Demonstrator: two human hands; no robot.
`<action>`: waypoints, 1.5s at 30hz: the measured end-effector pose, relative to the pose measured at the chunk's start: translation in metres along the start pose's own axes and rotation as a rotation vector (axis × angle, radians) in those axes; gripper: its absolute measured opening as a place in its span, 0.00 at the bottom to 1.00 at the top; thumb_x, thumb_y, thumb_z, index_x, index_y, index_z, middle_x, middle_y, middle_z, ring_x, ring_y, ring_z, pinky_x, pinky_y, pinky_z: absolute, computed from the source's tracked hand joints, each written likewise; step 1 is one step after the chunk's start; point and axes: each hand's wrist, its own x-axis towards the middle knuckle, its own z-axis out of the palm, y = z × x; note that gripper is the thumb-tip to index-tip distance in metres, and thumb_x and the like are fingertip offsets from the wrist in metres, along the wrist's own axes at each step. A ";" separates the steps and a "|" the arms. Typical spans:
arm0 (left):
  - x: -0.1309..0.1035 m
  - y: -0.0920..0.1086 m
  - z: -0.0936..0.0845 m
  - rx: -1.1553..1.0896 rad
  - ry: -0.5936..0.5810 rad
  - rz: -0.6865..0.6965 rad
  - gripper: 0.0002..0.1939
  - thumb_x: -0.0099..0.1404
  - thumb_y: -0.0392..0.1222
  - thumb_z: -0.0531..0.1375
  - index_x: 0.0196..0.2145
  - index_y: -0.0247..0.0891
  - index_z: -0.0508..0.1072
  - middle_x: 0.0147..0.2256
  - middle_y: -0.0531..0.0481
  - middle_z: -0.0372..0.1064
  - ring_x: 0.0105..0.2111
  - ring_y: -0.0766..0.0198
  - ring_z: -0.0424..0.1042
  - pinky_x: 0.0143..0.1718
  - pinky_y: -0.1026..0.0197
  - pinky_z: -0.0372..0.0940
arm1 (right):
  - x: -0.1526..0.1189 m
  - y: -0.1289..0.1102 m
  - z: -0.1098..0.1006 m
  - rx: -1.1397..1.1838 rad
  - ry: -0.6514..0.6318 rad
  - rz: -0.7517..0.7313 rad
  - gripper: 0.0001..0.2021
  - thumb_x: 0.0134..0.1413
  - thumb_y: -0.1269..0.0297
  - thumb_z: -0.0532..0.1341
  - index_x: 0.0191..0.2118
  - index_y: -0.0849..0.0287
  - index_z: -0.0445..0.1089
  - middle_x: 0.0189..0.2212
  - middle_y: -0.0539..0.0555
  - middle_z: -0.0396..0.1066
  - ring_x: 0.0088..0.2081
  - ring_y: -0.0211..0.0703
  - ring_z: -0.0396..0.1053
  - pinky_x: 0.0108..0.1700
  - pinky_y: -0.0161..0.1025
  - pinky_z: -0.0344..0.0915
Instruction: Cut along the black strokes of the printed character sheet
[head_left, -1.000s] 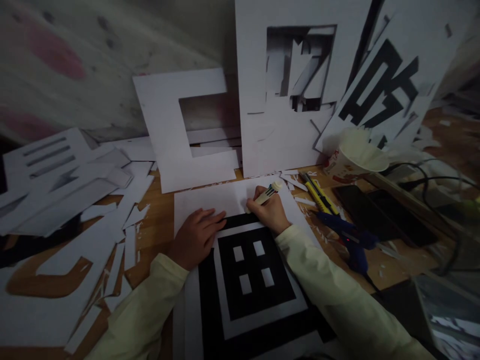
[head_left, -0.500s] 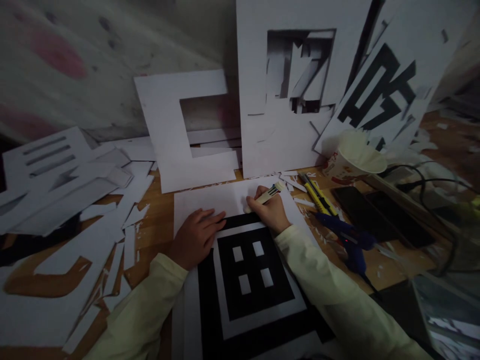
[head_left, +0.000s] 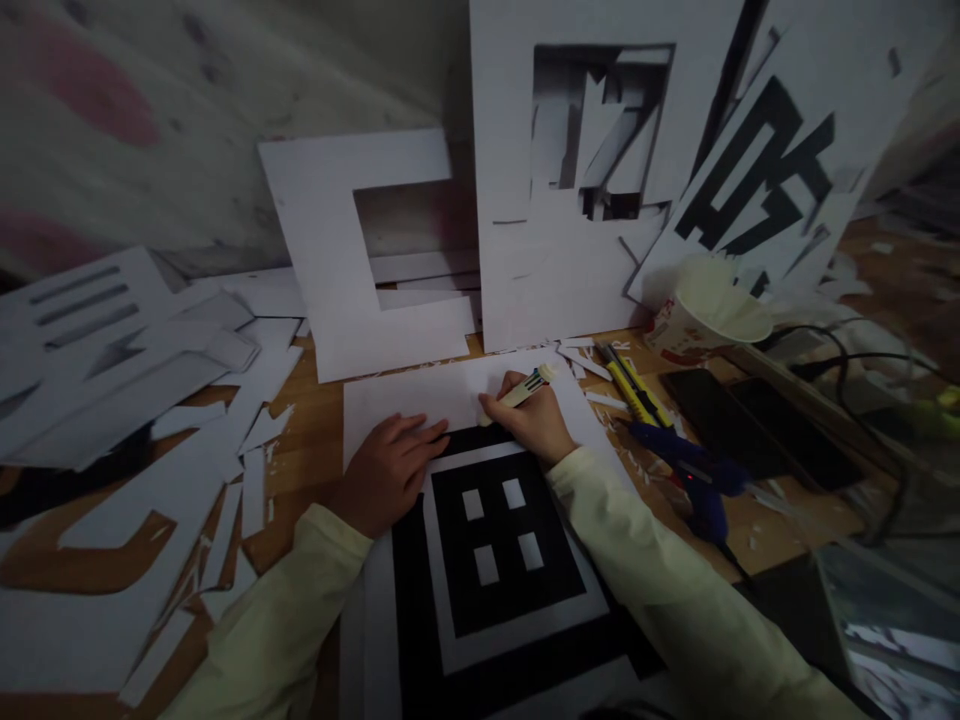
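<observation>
A black cut-out shape (head_left: 517,655) with small square holes lies on a white sheet (head_left: 405,393) on the wooden table. My right hand (head_left: 531,420) is closed around a thick white pen (head_left: 527,386), its tip at the top edge of the black shape. To the left, my left hand (head_left: 391,466) rests flat with its fingers stretched toward the right, touching the upper left part of the shape and the sheet. Nothing is held in it.
White cut boards (head_left: 517,285) lean on the wall behind. Paper scraps (head_left: 255,490) cover the left side. At right are a yellow cutter (head_left: 634,385), a blue glue gun (head_left: 694,468), dark phones (head_left: 724,422), a paper cup (head_left: 694,325) and cables.
My right hand has moved slightly left along the top edge of the black shape with the pen. My left hand stays at the same place on the shape.
</observation>
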 end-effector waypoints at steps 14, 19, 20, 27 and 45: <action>0.000 0.000 -0.001 -0.014 -0.026 -0.009 0.19 0.64 0.28 0.50 0.50 0.38 0.71 0.53 0.48 0.69 0.54 0.55 0.64 0.55 0.42 0.60 | 0.002 0.003 -0.002 -0.032 0.036 -0.055 0.11 0.42 0.66 0.59 0.19 0.55 0.54 0.14 0.42 0.54 0.19 0.33 0.53 0.23 0.34 0.50; 0.000 0.001 -0.001 -0.003 -0.018 0.002 0.19 0.63 0.27 0.50 0.50 0.37 0.70 0.53 0.48 0.68 0.54 0.54 0.65 0.54 0.42 0.61 | 0.002 0.003 -0.003 -0.027 0.036 -0.072 0.11 0.41 0.69 0.58 0.19 0.55 0.53 0.14 0.41 0.52 0.18 0.33 0.52 0.22 0.34 0.49; 0.000 0.001 -0.001 -0.007 -0.020 -0.002 0.19 0.63 0.28 0.51 0.50 0.38 0.70 0.54 0.49 0.68 0.54 0.55 0.65 0.54 0.42 0.61 | 0.002 0.003 -0.003 -0.028 0.033 -0.073 0.11 0.41 0.69 0.58 0.20 0.55 0.53 0.14 0.41 0.52 0.18 0.33 0.52 0.22 0.34 0.49; -0.001 -0.001 0.002 -0.011 -0.013 -0.015 0.20 0.63 0.28 0.51 0.50 0.41 0.71 0.53 0.49 0.69 0.54 0.57 0.65 0.55 0.43 0.60 | 0.002 0.006 -0.014 -0.112 0.016 -0.051 0.14 0.45 0.61 0.61 0.19 0.55 0.55 0.14 0.42 0.55 0.19 0.34 0.54 0.24 0.34 0.50; -0.002 0.000 0.002 0.008 0.006 -0.001 0.19 0.64 0.28 0.51 0.49 0.38 0.71 0.54 0.50 0.68 0.53 0.55 0.65 0.54 0.42 0.61 | 0.003 0.012 -0.014 -0.067 0.085 -0.103 0.11 0.41 0.67 0.58 0.18 0.55 0.52 0.15 0.42 0.52 0.20 0.34 0.52 0.24 0.34 0.50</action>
